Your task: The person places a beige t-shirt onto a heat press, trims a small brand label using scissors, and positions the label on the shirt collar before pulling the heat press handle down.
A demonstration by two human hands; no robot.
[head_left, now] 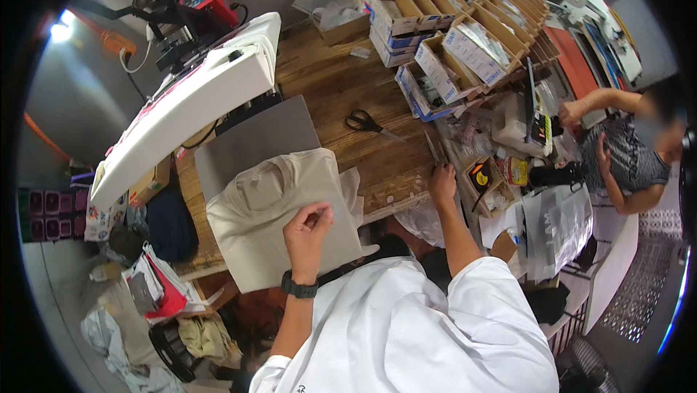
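Observation:
A beige T-shirt (pixel 312 182) lies spread over the grey plate (pixel 272 128) of a heat press, its neckline toward the far left. My left hand (pixel 308 237) hovers over the shirt's near part, fingers curled together; whatever they may pinch is too small to make out. A dark watch is on that wrist. At the table's near edge, my right hand (pixel 442 184) closes around the near end of a thin, pointed metal tool (pixel 431 144), which looks like tweezers. Black-handled scissors (pixel 370 123) lie on the wooden table, farther left of that hand.
The press's raised upper part (pixel 196 95), draped in white, stands at left. Cardboard boxes with dividers (pixel 417 4) fill the back right. Clear plastic bags (pixel 555 233) and small containers (pixel 488 179) crowd the right. Another person (pixel 624 146) works there. Cloths (pixel 163 291) hang at lower left.

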